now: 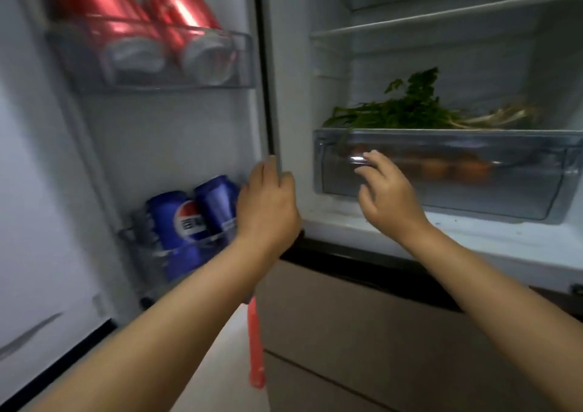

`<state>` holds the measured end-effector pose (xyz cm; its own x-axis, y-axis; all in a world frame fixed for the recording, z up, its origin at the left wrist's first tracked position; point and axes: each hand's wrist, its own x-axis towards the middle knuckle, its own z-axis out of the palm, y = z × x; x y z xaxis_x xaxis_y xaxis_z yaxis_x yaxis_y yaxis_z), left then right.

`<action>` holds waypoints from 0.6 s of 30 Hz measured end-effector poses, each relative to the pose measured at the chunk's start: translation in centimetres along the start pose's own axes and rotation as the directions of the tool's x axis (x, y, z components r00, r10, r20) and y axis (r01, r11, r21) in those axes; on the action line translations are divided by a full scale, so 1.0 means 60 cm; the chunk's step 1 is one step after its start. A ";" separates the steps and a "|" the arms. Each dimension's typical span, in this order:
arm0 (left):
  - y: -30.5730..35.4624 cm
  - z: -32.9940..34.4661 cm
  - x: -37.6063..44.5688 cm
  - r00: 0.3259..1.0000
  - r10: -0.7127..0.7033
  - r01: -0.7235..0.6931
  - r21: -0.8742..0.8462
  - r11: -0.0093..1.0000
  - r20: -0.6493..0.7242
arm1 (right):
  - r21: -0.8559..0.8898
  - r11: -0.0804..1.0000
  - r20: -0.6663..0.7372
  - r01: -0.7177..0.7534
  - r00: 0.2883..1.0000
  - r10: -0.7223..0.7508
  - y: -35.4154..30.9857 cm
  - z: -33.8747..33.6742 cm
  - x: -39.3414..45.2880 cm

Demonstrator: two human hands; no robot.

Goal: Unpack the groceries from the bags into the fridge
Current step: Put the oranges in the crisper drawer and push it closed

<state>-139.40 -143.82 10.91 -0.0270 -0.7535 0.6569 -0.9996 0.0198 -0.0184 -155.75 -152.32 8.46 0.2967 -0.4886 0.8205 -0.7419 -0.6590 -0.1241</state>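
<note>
The fridge stands open in front of me. My left hand (268, 203) grips the inner edge of the open fridge door (271, 102). My right hand (388, 191) hovers with spread, relaxed fingers just in front of the clear crisper drawer (520, 172), holding nothing. Orange round items (454, 167) lie blurred inside the drawer. A bunch of leafy greens (410, 109) lies on the shelf above it. Red cans (176, 24) sit in the upper door bin and blue Pepsi cans (186, 219) in the lower door bin.
Glass shelves (441, 20) above the greens look bare. Below the fridge compartment are beige lower drawers (362, 333). A red-orange stick-like object (256, 342) stands by the floor between door and fridge body. No bags are in view.
</note>
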 end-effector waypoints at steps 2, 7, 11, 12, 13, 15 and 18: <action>-0.051 -0.053 -0.054 0.999 -0.018 0.019 0.043 0.999 -0.030 | 0.120 0.992 -0.073 0.032 0.997 -0.023 -0.092 -0.007 -0.016; -0.179 -0.131 -0.172 0.982 -0.184 0.187 0.126 0.974 -0.028 | 0.191 0.966 -0.038 0.174 0.985 -0.170 -0.286 -0.002 -0.054; -0.204 -0.158 -0.225 0.932 -0.358 0.360 0.026 0.933 -0.052 | 0.059 0.963 0.201 0.264 0.942 -0.270 -0.395 0.040 -0.057; -0.212 -0.159 -0.232 0.909 -0.416 0.416 0.014 0.909 -0.011 | -0.011 0.966 0.239 0.258 0.939 -0.248 -0.406 0.047 -0.063; -0.219 -0.160 -0.237 0.890 -0.455 0.456 0.001 0.890 0.021 | -0.080 0.964 0.239 0.252 0.944 -0.227 -0.409 0.051 -0.067; -0.225 -0.157 -0.243 0.865 -0.498 0.501 -0.032 0.865 0.062 | -0.143 0.954 0.185 0.262 0.954 -0.235 -0.399 0.055 -0.072; -0.213 -0.151 -0.246 0.858 -0.504 0.512 -0.096 0.854 0.098 | -0.144 0.947 0.121 0.287 0.955 -0.271 -0.374 0.038 -0.074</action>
<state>-126.23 -126.99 8.25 0.4804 -0.7211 0.4993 -0.8672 -0.3055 0.3931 -139.06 -136.65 6.32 0.5571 -0.3572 0.7497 -0.7038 -0.6822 0.1980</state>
